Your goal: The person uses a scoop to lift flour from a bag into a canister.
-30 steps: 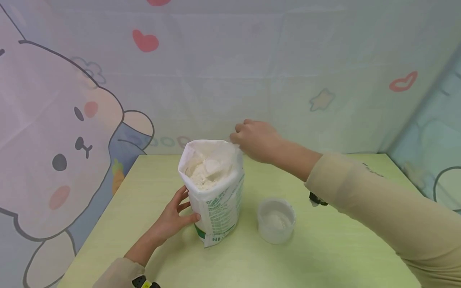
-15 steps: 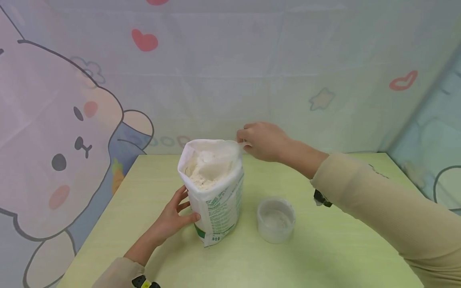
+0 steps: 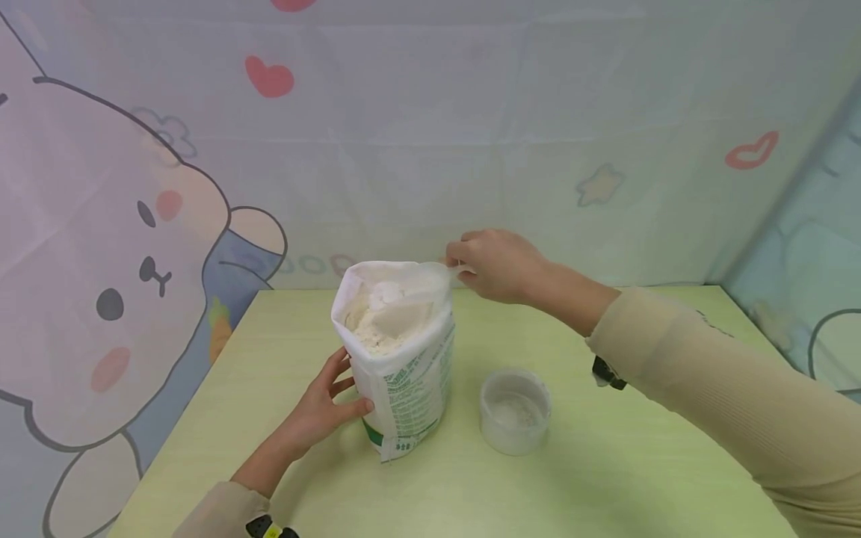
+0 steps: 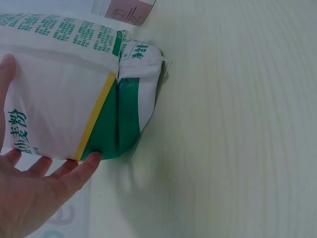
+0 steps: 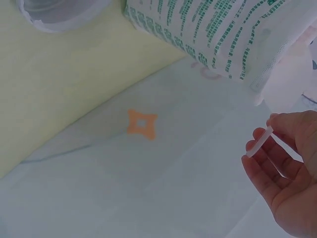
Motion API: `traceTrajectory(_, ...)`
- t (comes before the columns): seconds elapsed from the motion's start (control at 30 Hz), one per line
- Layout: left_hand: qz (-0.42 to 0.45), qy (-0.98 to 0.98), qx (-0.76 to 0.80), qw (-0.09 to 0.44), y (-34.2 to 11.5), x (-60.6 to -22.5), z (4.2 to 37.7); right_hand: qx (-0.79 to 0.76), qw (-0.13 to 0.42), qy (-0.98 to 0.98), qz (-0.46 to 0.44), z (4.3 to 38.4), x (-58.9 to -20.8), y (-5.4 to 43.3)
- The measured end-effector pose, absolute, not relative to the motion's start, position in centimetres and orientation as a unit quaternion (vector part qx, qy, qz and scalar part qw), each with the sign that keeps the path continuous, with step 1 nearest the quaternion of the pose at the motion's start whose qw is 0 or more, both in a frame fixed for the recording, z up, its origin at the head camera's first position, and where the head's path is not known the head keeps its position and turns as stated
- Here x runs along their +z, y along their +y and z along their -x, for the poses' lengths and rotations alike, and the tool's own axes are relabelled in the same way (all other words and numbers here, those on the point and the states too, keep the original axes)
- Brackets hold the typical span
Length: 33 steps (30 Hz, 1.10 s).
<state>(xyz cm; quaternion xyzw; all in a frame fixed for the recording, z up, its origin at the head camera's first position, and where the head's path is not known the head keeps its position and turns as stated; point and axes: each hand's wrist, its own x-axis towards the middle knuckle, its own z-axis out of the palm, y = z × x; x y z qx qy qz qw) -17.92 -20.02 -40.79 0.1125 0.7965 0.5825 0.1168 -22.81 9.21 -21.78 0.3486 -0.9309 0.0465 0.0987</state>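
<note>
Head: high, facing forward-down, farthest
Left wrist: near bag (image 4: 69, 89)
Right wrist: near, tilted
Head/right-wrist overlap: bag, probably cup (image 3: 514, 435)

A screened-off table corner, this one, dressed like a nursery! Across the back runs a creased printed sheet (image 3: 430, 112), and look at that big cartoon animal (image 3: 114, 246), the carrot (image 3: 219, 329), the red heart (image 3: 271, 77), the pale star (image 3: 601, 185)! Another patterned panel (image 3: 824, 239) angles in at right. On the light tabletop (image 3: 625, 463), a flour bag (image 3: 413, 396) brings a kitchen touch; home or studio, the views can't settle it.
</note>
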Motion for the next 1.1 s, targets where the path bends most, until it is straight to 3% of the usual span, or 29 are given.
traceTrajectory(1.1, -0.1, 0.805, 0.573, 0.116, -20.2, -40.7, 17.9, 0.043, 0.091, -0.939, -0.329, 22.3, -20.6, 14.6)
